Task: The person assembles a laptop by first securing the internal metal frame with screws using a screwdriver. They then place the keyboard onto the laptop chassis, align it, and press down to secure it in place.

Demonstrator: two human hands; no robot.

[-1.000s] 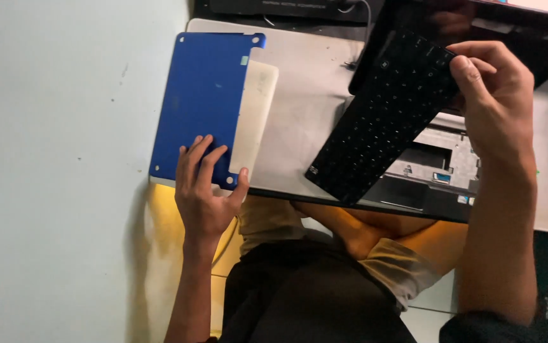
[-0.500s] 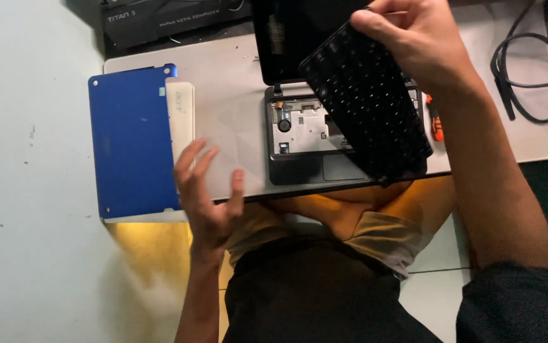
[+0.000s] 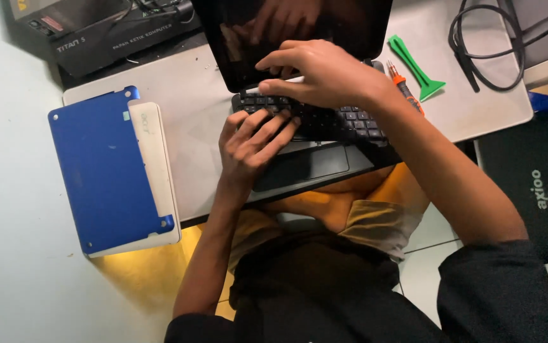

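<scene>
The right hand (image 3: 325, 79), which half a second earlier had held the black keyboard (image 3: 325, 121) lifted and tilted, now pressed it flat into the open laptop (image 3: 299, 168) at the tabletop's (image 3: 191, 121) near edge, fingers spread. The left hand (image 3: 252, 143) had left that bare edge and lay open-fingered on the keys. A blue laptop (image 3: 105, 171) sat at the tabletop's left end.

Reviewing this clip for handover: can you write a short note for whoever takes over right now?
Left hand: flat on the black keyboard, fingers spread, gripping nothing.
Right hand: pressing the keyboard's top edge by the screen.
Keyboard lies in the open laptop on the grey board.
Blue cover is off, lying left; screwdriver and green pry tool right.
Done: keyboard laid in. Left: not visibly fastened; cover still off.
</scene>
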